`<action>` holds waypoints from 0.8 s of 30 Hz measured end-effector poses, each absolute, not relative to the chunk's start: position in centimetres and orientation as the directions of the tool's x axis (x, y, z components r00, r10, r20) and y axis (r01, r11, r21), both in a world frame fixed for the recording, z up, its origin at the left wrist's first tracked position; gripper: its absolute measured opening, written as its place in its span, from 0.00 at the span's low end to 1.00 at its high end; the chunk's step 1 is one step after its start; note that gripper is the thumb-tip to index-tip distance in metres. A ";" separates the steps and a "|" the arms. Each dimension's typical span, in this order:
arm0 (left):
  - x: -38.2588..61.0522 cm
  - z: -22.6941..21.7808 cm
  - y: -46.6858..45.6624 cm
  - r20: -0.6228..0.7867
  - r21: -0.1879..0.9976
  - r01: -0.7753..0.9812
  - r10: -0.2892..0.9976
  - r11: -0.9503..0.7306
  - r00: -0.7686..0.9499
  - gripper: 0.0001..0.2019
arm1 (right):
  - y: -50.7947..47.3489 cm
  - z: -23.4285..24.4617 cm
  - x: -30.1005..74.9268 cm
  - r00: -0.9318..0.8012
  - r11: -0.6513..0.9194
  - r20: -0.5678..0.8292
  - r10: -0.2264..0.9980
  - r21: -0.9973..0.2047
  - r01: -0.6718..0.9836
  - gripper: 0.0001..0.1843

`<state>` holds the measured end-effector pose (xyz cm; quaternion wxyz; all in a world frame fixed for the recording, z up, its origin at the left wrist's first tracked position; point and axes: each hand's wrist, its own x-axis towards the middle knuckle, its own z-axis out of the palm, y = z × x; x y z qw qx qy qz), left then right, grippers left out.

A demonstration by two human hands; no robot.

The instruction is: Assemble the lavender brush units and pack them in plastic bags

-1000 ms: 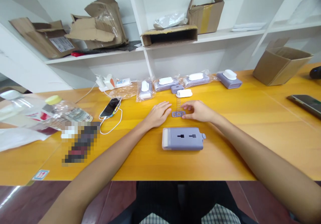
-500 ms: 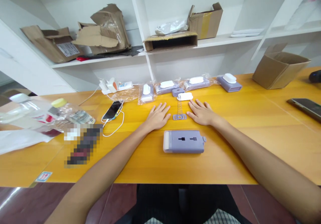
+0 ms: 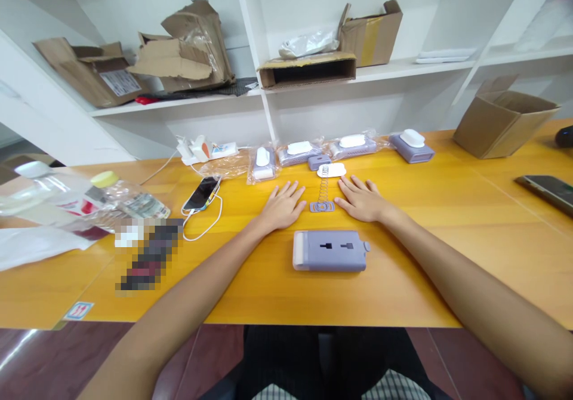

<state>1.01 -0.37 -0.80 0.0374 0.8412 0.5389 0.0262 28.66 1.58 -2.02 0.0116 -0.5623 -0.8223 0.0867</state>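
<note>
My left hand (image 3: 281, 207) lies flat on the wooden table, fingers spread and holding nothing. Also flat and spread is my right hand (image 3: 360, 200), its fingertips close to a white oval piece (image 3: 332, 170). Between the two hands are a thin coil spring (image 3: 323, 190) and a small purple plate (image 3: 322, 206) at the spring's near end. A purple plastic case (image 3: 331, 251), with a whitish left end and two dark slots on top, rests nearer to me, apart from both hands. Behind the spring sits a small purple block (image 3: 319, 162).
Along the back stand several purple units with white tops, some in clear plastic, such as the bare one (image 3: 412, 145). A phone (image 3: 202, 193) with a white cable and bottles (image 3: 129, 197) are at left. A cardboard box (image 3: 501, 119) and another phone (image 3: 548, 191) are at right.
The view has shifted very slightly. Both hands stay flat in the same places, and the parts on the table have not moved.
</note>
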 end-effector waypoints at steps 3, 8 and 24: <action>1.0 -0.8 -0.4 0.015 0.106 0.901 0.907 -0.420 0.421 0.32 | 1.5 -2.2 28.7 -0.375 0.362 -0.047 0.926 -0.170 0.916 0.45; 0.9 -0.9 -0.3 0.020 0.124 0.900 0.908 -0.418 0.419 0.31 | 1.7 -2.7 28.8 -0.385 0.378 -0.002 0.923 -0.184 0.907 0.46; 0.9 -1.2 -0.2 0.042 0.115 0.894 0.902 -0.433 0.431 0.31 | 3.4 -1.8 27.0 -0.250 0.324 0.282 0.926 -0.258 0.910 0.41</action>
